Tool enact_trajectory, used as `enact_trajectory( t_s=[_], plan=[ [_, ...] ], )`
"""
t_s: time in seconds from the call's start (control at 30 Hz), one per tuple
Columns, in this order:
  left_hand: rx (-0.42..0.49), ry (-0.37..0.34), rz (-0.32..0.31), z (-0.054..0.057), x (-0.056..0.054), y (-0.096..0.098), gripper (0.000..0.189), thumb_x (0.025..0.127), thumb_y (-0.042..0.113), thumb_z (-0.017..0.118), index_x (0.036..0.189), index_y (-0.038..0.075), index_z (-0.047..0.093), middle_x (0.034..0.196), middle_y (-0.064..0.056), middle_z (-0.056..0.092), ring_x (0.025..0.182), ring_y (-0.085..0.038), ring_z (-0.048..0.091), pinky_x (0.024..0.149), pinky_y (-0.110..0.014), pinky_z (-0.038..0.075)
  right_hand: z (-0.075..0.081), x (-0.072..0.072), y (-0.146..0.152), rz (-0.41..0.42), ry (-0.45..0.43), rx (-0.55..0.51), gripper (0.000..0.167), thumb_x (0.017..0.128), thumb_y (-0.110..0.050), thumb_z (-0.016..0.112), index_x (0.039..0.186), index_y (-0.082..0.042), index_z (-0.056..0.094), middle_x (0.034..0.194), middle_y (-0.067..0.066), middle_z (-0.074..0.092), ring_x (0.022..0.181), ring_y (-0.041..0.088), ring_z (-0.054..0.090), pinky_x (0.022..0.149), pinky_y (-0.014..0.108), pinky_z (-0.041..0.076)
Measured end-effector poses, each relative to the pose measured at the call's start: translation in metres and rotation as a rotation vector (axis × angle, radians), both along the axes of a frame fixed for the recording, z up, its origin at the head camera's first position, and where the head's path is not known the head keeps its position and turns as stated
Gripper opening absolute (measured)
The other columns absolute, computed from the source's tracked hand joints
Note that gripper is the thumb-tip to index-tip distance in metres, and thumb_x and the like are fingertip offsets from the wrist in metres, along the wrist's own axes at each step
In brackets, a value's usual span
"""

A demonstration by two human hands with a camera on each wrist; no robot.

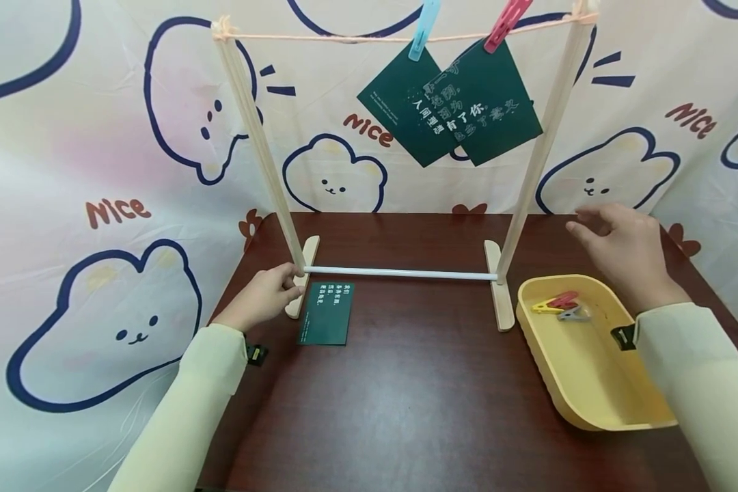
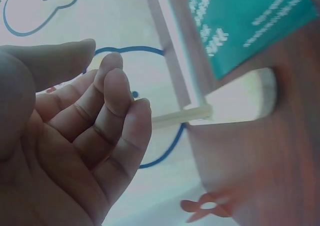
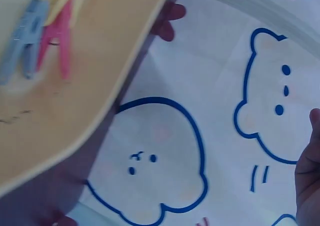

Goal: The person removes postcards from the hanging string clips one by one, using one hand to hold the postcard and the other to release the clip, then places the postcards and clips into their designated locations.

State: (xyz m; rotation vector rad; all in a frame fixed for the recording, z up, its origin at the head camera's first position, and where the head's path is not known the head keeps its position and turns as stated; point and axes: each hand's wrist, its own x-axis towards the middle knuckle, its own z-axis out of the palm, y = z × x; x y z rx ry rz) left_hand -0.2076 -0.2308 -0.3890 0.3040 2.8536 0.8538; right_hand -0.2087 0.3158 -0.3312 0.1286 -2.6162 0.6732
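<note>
My left hand (image 1: pixel 264 295), its fingers loosely bent and holding nothing, hovers beside the left foot (image 1: pixel 309 251) of a wooden rack. Close to it, a dark green card (image 1: pixel 326 314) with white writing lies on the table. My right hand (image 1: pixel 630 249) hangs in the air above the far end of a yellow basket (image 1: pixel 590 417), fingers relaxed with nothing between them. In the basket sit several clothespins (image 1: pixel 566 301), red, yellow and grey-blue. From the rack's string (image 1: pixel 320 37) hang two overlapping green cards (image 1: pixel 492 102), held by a blue clothespin (image 1: pixel 424 29) and a pink clothespin (image 1: pixel 506 26).
The rack's right post (image 1: pixel 544 143) rises close to the basket. A white crossbar (image 1: pixel 400 273) joins the two posts low over the brown table (image 1: pixel 418 410). Behind stands a curtain (image 1: pixel 117 150) with bear drawings.
</note>
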Motion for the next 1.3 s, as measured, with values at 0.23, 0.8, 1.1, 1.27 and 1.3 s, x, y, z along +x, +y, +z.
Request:
enact_trajectory(
  t_s=[0.23,0.8,1.1,1.27,1.3],
  plan=[
    [-0.019,0.051,-0.039,0.023,-0.008,0.008,0.032,0.098,0.021,0.062,0.126,0.007,0.054,0.090,-0.007,0.065,0.076,-0.023,0.056,0.066,-0.035,0.048,0.024,-0.002,-0.012,0.025,0.082,-0.001,0.036,0.095,-0.031,0.064,0.122,-0.006,0.067,0.112,0.017,0.064,0.078,0.027,0.054,0.058,0.010,0.038],
    [-0.011,0.165,-0.107,0.072,-0.028,0.039,0.031,0.099,0.024,0.060,0.126,0.010,0.055,0.097,-0.002,0.064,0.084,-0.018,0.061,0.077,-0.038,0.050,0.074,-0.009,-0.041,0.109,0.236,0.048,0.033,0.097,-0.031,0.060,0.119,-0.008,0.069,0.113,0.011,0.066,0.078,0.022,0.049,0.070,0.031,0.039],
    [-0.008,0.198,-0.154,0.089,-0.039,0.055,0.035,0.099,0.024,0.059,0.130,0.009,0.054,0.097,-0.003,0.064,0.082,-0.020,0.060,0.076,-0.038,0.049,0.092,-0.015,-0.054,0.147,0.333,0.088,0.029,0.096,-0.024,0.063,0.117,-0.005,0.070,0.109,0.012,0.068,0.074,0.019,0.046,0.068,0.026,0.034],
    [-0.014,0.193,-0.166,0.093,-0.043,0.065,0.035,0.099,0.024,0.059,0.131,0.011,0.053,0.097,-0.003,0.064,0.084,-0.020,0.059,0.078,-0.038,0.049,0.102,-0.015,-0.063,0.181,0.374,0.094,0.028,0.095,-0.023,0.065,0.116,-0.005,0.070,0.109,0.011,0.068,0.071,0.016,0.046,0.065,0.021,0.032],
    [-0.014,0.198,-0.172,0.094,-0.044,0.067,0.035,0.099,0.023,0.058,0.131,0.012,0.052,0.097,-0.003,0.064,0.083,-0.020,0.059,0.077,-0.038,0.049,0.104,-0.015,-0.066,0.190,0.384,0.095,0.028,0.095,-0.023,0.065,0.115,-0.005,0.070,0.109,0.011,0.068,0.070,0.016,0.046,0.065,0.021,0.033]
  ],
)
